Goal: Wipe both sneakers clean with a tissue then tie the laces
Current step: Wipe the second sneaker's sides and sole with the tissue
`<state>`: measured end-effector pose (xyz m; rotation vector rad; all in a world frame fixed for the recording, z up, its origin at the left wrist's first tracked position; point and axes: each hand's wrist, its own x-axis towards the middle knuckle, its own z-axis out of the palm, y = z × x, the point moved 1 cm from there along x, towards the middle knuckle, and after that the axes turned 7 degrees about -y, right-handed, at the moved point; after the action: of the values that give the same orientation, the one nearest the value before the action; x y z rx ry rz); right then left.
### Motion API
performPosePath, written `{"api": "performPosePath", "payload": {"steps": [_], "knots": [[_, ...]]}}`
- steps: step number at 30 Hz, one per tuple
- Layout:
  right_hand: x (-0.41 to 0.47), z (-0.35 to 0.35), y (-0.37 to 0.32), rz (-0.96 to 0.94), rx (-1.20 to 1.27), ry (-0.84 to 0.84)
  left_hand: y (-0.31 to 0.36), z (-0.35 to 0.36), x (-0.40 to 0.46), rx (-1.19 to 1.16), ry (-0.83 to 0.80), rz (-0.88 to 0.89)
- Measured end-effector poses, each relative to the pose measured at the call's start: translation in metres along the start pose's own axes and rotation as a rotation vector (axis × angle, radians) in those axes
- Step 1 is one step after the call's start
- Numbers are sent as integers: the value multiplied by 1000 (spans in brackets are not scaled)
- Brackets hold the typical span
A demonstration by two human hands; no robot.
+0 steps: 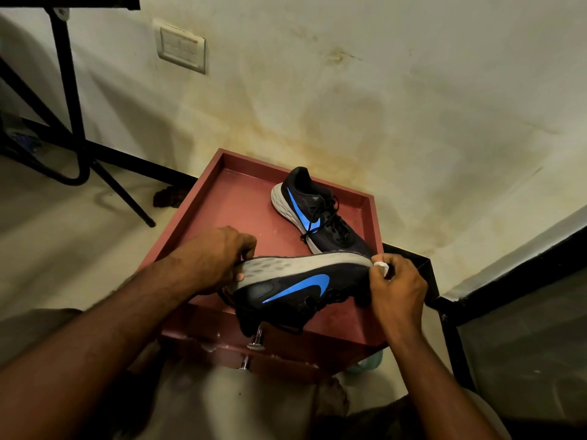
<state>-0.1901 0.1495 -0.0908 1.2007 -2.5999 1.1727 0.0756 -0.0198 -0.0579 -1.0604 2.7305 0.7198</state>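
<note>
The red tabletop [241, 204], a raised-rim tray surface on a drawer unit, stands against a stained cream wall [381, 90], with a black skirting line at the floor. A black metal frame [68, 100] stands well apart to the left.

Held sneaker [295, 287]: dark upper, blue swoosh, turned on its side with the grey sole facing away from the person, over the near edge of the tabletop. Its long axis runs left to right, heel at left, toe at right, so each hand commands one end.

Second sneaker [317, 214]: upright near the far right corner, toe toward the right edge, laces loose. Apart from the held one.

Left hand [216, 258]: fingers curled over the heel end of the sole, thumb beneath, steadying the shoe.

Right hand [397, 287]: pinching a small wad of white tissue [381, 266] against the toe tip of the sole.

Judgement: wiping of the first shoe is under way; the coming stroke would likely run along the sole edge from the toe. Laces on both appear untied.
</note>
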Motion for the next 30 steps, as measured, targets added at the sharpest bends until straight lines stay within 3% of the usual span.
{"api": "performPosePath", "payload": {"steps": [21,30], "knots": [[-11,15,-32,-480,-158,-61,6,-1,-1,23,-1,0],[-45,71,-82,-585,-78,-166,0,-5,0,-56,-14,-14]]}}
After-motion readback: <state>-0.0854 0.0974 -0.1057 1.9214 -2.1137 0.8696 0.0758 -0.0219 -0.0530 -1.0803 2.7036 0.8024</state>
